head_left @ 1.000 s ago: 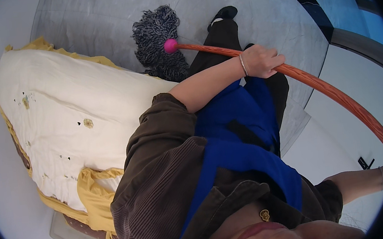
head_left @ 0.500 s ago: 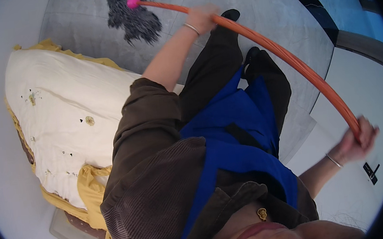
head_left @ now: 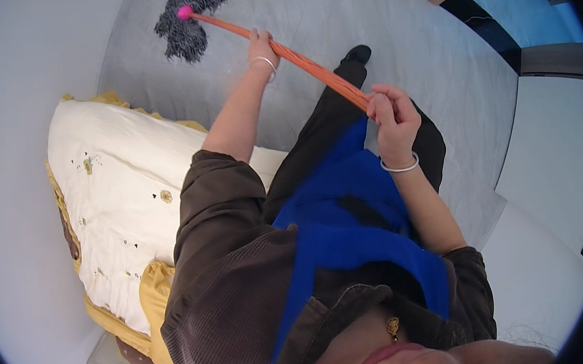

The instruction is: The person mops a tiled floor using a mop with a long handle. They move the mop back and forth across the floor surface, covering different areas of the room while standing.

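Note:
A mop with an orange, wood-grained handle [head_left: 318, 72] slants from the middle of the view up to the far left. Its grey shaggy head [head_left: 184, 43] lies spread on the floor, joined to the handle by a pink knob. My left hand [head_left: 262, 49] is closed around the handle's lower half, a bracelet at the wrist. At the near end of the handle, my right hand [head_left: 394, 126] grips with thumb and curled fingers, just above my blue apron [head_left: 343, 194]. The handle's tip is partly hidden by the fingers.
A bed with a white cover [head_left: 119, 180] and yellow ruffled edge stands on the left, against a pale wall. Grey tiled floor [head_left: 329, 5] spreads ahead of my black shoe [head_left: 356, 54]. On the right are a dark threshold [head_left: 482, 27] and a white door [head_left: 546, 146].
My right hand has swung in from the far right to the front of my body, bringing the handle's near end along. The mop head and left hand have shifted slightly left in view.

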The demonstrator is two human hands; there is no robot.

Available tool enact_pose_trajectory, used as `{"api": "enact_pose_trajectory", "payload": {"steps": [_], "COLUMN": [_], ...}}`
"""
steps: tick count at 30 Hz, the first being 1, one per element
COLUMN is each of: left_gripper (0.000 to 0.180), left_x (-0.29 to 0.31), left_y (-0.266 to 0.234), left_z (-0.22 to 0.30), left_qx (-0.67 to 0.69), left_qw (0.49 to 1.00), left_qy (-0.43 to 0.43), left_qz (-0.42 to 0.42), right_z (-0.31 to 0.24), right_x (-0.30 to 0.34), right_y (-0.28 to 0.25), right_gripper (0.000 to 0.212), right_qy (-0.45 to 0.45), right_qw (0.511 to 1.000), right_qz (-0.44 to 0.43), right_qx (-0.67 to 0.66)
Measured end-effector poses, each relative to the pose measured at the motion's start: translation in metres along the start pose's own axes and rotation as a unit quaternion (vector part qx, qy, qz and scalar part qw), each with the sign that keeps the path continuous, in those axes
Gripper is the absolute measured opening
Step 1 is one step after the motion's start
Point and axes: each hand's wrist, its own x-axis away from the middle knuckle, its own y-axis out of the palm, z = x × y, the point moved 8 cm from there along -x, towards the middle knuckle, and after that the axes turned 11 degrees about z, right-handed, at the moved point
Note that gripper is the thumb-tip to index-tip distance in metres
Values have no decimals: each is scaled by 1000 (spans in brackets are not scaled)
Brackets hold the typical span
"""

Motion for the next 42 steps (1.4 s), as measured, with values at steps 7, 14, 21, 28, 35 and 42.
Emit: {"api": "enact_pose_trajectory", "payload": {"steps": [7, 14, 21, 28, 35, 42], "left_gripper": [24, 20, 21, 26, 31, 28], "left_x": [33, 104, 183, 271, 303, 328], "left_y": [-4, 5, 12, 19, 36, 34], "left_z": [74, 196, 304, 417, 410, 390], "left_qx": [3, -38, -10, -63, -31, 152], "left_qw": [999, 993, 980, 908, 839, 848], "left_qy": [-43, 31, 110, 303, 460, 372], "left_qz": [-27, -111, -165, -283, -289, -345], "right_z": [-42, -117, -182, -241, -306, -397], "right_x": [1, 22, 69, 125, 195, 197], "right_y": [-61, -170, -273, -383, -422, -385], "right_gripper": [16, 18, 20, 22, 24, 24], "right_qy": [17, -7, -62, -106, -153, -278], "right_qw": [996, 986, 973, 955, 948, 875], "right_qz": [87, 165, 220, 276, 267, 304], "right_qx": [-17, -17, -7, 15, 78, 255]}}
